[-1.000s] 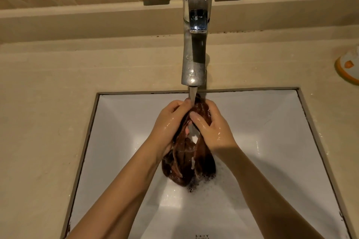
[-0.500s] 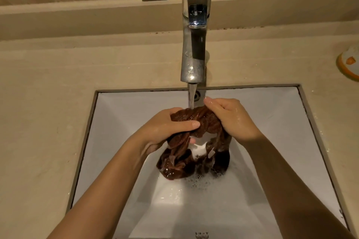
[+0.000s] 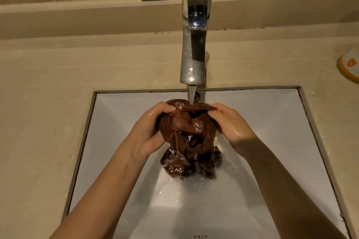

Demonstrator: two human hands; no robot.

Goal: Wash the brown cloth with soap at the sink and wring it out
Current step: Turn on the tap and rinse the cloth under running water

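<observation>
The wet brown cloth (image 3: 184,128) hangs bunched over the middle of the square white sink (image 3: 272,122). Its glossy, ribbed folds twist into ropes whose lower ends trail into foamy suds (image 3: 196,180) on the basin floor. The left hand (image 3: 149,130) grips the cloth's left side with curled fingers, and the right hand (image 3: 231,124) pinches its upper right edge, with a flat band stretched between them. A thin stream of water (image 3: 192,95) from the tall, shiny metal tap (image 3: 194,44) lands on that band. Both hands glisten. The sink is set into a smooth beige surface (image 3: 58,83).
</observation>
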